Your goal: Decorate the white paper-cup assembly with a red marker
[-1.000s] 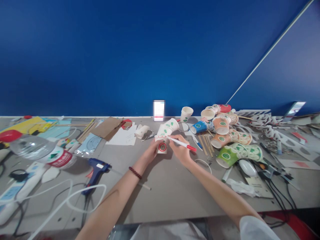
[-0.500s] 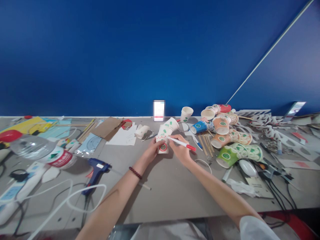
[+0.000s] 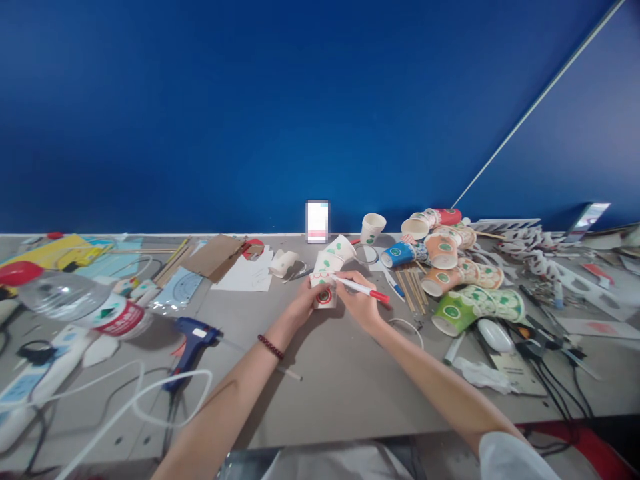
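Observation:
Joined white paper cups point(image 3: 327, 265) with green leaf prints stand at the middle of the table, bent over to the right at the top. Around the lowest cup, on its left side, my left hand point(image 3: 303, 298) is closed. That cup bears a red ring mark and a red scalloped line near its upper edge. In my right hand point(image 3: 360, 301) is a white marker with a red cap end point(image 3: 379, 295), held like a pen. Its tip meets the cup near the scalloped line; the fingers partly hide it.
Coloured paper-cup figures point(image 3: 453, 315) lie to the right, beside wooden sticks point(image 3: 411, 291). A single paper cup point(image 3: 373, 229) stands behind. At left are a blue glue gun point(image 3: 193, 343), a large plastic bottle point(image 3: 75, 300) and a power strip point(image 3: 45, 373). A phone point(image 3: 317, 222) leans on the blue wall.
The marker and my right fingers have shifted very slightly along the cup, and the red ring mark has turned a little left. Everything else stays put.

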Demonstrator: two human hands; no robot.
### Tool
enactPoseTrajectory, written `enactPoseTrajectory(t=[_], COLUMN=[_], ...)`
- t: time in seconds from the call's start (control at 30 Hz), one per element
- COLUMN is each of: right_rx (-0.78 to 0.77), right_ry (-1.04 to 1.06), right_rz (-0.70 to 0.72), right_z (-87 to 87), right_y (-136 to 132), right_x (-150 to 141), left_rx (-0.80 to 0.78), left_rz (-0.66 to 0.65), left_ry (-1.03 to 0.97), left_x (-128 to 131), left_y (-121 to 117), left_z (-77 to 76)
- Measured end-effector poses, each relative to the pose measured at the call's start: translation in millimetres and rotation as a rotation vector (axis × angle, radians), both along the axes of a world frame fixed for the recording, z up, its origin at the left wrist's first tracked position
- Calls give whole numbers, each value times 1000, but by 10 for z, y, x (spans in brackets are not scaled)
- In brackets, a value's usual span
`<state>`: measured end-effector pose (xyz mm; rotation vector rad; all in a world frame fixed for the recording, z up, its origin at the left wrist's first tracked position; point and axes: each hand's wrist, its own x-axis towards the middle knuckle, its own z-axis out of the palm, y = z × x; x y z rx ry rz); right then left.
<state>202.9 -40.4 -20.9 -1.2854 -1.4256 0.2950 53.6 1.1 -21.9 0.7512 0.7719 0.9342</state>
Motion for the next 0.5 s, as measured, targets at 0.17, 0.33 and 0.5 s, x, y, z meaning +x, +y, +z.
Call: enactPoseTrajectory(t=[0.17,0.33,0.5], right_rx=[7,5,4], right_ry=[13,19,33], right_rz=[12,23,28], right_z=[2,-6,-7], right_y=[-5,-6,1], right_x=[-11,-10,-7], left_rx=[-9,-8,-3], left_rz=[-1,17,24], left_ry=[-16,-15,-1], left_x=[-1,4,-5], left_y=[-10,-5,-7], left_z=[22,11,8])
